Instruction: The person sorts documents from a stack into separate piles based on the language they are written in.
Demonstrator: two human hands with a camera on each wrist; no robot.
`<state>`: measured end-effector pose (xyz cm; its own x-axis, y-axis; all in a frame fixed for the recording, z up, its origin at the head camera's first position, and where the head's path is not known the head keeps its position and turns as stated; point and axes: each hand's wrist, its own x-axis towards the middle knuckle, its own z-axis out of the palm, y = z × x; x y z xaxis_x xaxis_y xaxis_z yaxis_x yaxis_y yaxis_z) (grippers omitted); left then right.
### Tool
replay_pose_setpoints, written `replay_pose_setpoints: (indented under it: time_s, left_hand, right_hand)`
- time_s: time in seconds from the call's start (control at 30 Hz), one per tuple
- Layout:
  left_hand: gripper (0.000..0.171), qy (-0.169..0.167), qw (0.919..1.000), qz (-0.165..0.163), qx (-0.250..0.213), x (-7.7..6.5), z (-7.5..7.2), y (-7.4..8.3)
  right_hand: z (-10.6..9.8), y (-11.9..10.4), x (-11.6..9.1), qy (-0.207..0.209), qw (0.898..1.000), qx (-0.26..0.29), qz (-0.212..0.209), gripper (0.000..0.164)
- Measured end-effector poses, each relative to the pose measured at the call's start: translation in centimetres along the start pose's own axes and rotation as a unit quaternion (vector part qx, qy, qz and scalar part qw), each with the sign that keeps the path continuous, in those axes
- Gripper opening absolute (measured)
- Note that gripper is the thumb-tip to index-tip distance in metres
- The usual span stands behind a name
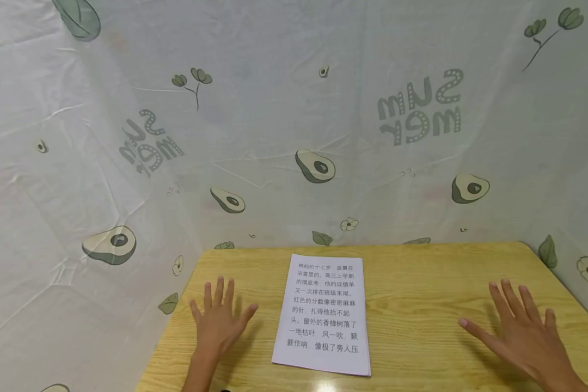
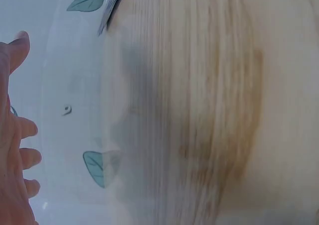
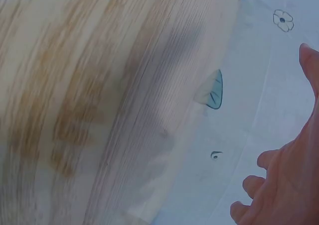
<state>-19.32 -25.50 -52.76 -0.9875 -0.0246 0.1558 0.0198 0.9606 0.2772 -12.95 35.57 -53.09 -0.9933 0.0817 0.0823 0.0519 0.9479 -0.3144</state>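
Observation:
A stack of white paper sheets [image 1: 323, 316] printed with large Chinese text lies on the wooden table [image 1: 416, 305], a little left of its middle. To its left, my left hand [image 1: 218, 321] is held over the tabletop with fingers spread and nothing in it. Farther off on the right side, my right hand [image 1: 526, 335] has its fingers spread as well and holds nothing. The left wrist view shows the left hand [image 2: 15, 130] at its edge and a sliver of the paper [image 2: 112, 6] at the top. In the right wrist view, the right hand [image 3: 286, 170] appears at the right edge.
A pale cloth [image 1: 259, 125] printed with avocados, leaves and mirrored "summer" lettering hangs behind the table and along both sides. The table's back edge meets this cloth. Light glares on the tabletop below the paper.

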Motion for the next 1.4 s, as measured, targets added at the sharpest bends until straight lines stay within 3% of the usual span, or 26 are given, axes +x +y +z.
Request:
replay_pose_setpoints:
  time_s: [0.4,0.7,1.03,1.4]
  left_hand:
    - [0.098,-0.005,0.9991,0.021,-0.038,0.4,2.0,2.0]
    - [0.089,0.027,0.9941,0.061,-0.086,0.8,3.8,3.6]
    - [0.083,-0.005,0.9821,0.059,-0.179,1.1,4.5,5.2]
    - [0.076,-0.038,0.9732,0.053,-0.221,1.5,5.2,6.5]
  right_hand:
    - [0.8,-2.1,0.6,-0.035,0.995,0.086,-0.023,0.107]
    - [2.6,-5.5,0.7,-0.020,0.993,0.112,-0.034,0.104]
    - [3.6,-9.0,1.0,-0.017,0.986,0.156,-0.049,0.099]
    - [4.6,-12.3,1.5,-0.038,0.974,0.213,-0.065,0.079]
